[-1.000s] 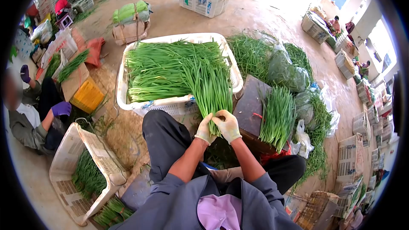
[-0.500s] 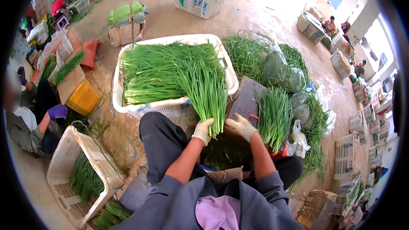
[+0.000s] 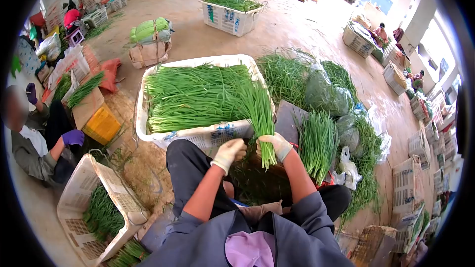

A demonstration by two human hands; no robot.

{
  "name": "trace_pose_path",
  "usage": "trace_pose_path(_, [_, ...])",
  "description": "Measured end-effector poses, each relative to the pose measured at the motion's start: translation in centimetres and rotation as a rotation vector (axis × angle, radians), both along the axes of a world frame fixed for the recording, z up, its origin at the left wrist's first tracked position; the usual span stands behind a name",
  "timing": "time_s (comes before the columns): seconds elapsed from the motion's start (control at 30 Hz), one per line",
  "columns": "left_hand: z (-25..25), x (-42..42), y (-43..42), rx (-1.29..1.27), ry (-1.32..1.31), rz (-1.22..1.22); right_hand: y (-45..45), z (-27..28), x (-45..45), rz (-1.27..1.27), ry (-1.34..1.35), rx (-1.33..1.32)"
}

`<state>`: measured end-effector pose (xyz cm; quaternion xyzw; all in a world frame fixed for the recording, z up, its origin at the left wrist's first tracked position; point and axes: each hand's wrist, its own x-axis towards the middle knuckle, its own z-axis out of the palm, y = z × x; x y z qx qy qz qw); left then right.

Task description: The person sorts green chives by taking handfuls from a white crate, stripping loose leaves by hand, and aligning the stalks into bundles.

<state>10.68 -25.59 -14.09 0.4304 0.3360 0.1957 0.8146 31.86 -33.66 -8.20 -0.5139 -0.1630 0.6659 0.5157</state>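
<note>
My right hand [image 3: 277,146], in a pale glove, is wrapped round the lower end of a bunch of chives [image 3: 261,113]. The bunch slants up and away, its leafy tops reaching over the near right corner of a white plastic crate [image 3: 140,106]. More chives [image 3: 198,94] lie flat in that crate. Just left of the held stems, apart from them, my left hand [image 3: 230,154] is closed in its glove; what its fingers hold, if anything, is hidden. Right of my right hand stands a thick bundle of chives [image 3: 317,143].
Loose greens and plastic bags [image 3: 330,86] are heaped at the right. A tilted crate [image 3: 89,168] with chives stands at the lower left, near a seated co-worker with a purple glove [image 3: 73,138]. Another filled crate [image 3: 230,21] stands farther off.
My left hand has come off the bunch and moved left, now closed. My right hand has taken hold of the bunch, which has shifted right and looks narrower. The view has tilted slightly.
</note>
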Motion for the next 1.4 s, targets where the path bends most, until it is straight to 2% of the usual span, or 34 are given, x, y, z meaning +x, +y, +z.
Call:
trace_pose_path(0.07, [0.3,0.0,0.9,-0.199,-0.286,-0.081,-0.5,0.6,-0.8,-0.010,0.009,0.047])
trace_pose_path(0.13, [0.8,1.2,1.3,-0.179,-0.613,-0.259,-0.4,0.7,-1.8,-0.011,0.020,0.100])
trace_pose_path(0.17, [1.6,1.7,1.5,-0.173,-0.613,-0.255,-0.3,0.7,-2.3,0.077,0.061,0.118])
trace_pose_path(0.23, [3.6,2.7,1.6,-0.143,-0.796,-0.169,-0.2,0.3,-3.3,0.254,0.115,0.134])
trace_pose_path(0.27, [2.7,3.8,2.5,-0.266,-0.994,-0.118,-0.4,-0.2,-3.9,0.342,0.159,0.161])
trace_pose_path(0.33, [1.6,4.3,4.1,-0.349,-1.001,0.027,-0.8,0.7,-4.1,0.359,0.249,0.145])
trace_pose_path(0.4, [2.5,3.8,4.7,-0.348,-0.985,0.138,-1.3,0.5,-3.5,0.344,0.215,0.139])
trace_pose_path(0.47, [2.6,2.7,6.1,-0.334,-1.046,0.141,-1.9,-0.2,-2.6,0.327,0.182,0.140])
trace_pose_path(0.53, [3.2,1.6,7.2,-0.350,-1.086,0.181,-2.9,-1.1,-1.2,0.105,-0.429,0.361])
trace_pose_path(0.6, [3.7,0.6,7.7,-0.255,-0.998,0.231,-4.4,2.3,-1.9,0.023,-0.412,0.321])
trace_pose_path(0.67, [3.6,0.1,8.3,-0.210,-1.007,0.260,-5.6,3.3,-3.1,-0.251,-0.767,0.519])
trace_pose_path(0.7, [4.0,-0.1,8.1,-0.219,-1.028,0.273,-5.8,3.1,-3.9,-0.319,-0.722,0.529])
trace_pose_path(0.73, [4.3,-0.1,8.0,-0.215,-1.028,0.269,-6.1,3.0,-4.5,-0.338,-0.893,0.558])
trace_pose_path(0.87, [4.3,0.0,7.5,-0.216,-1.054,0.193,-5.0,4.8,-6.6,-0.294,-1.141,0.594])
trace_pose_path(0.97, [3.9,0.6,6.7,-0.235,-1.011,0.127,-2.6,4.4,-7.1,-0.211,-1.164,0.520])
trace_pose_path(1.0, [4.1,0.8,6.3,-0.233,-1.011,0.124,-1.8,4.6,-7.1,-0.149,-1.252,0.483])
trace_pose_path(1.07, [4.2,1.2,5.6,-0.217,-0.951,0.073,-0.6,5.0,-7.4,-0.069,-1.196,0.499])
trace_pose_path(1.13, [4.2,1.0,5.3,-0.215,-0.933,0.093,-0.3,5.9,-6.2,0.143,-0.983,0.360])
trace_pose_path(1.17, [4.5,0.5,5.2,-0.223,-0.944,0.111,-0.6,5.3,-5.8,-0.006,-0.822,0.449])
trace_pose_path(1.2, [4.7,0.1,5.7,-0.225,-0.961,0.134,-1.4,4.8,-5.3,-0.188,-0.237,0.461])
trace_pose_path(1.27, [4.8,-1.2,6.8,-0.210,-0.954,0.272,-4.4,3.6,-3.1,-0.338,0.485,0.704])
trace_pose_path(1.3, [4.5,-1.9,7.7,-0.203,-0.944,0.327,-5.8,4.0,-2.2,-0.181,0.400,0.745])
trace_pose_path(1.33, [4.3,-2.2,8.6,-0.193,-0.937,0.377,-7.5,3.7,-1.2,-0.078,0.100,0.680])
trace_pose_path(1.37, [4.7,-2.5,9.2,-0.181,-0.937,0.381,-8.6,3.7,-0.5,0.126,-0.063,0.560])
trace_pose_path(1.4, [4.9,-2.8,9.5,-0.167,-0.858,0.495,-9.5,3.8,-0.7,0.280,-0.174,0.429])
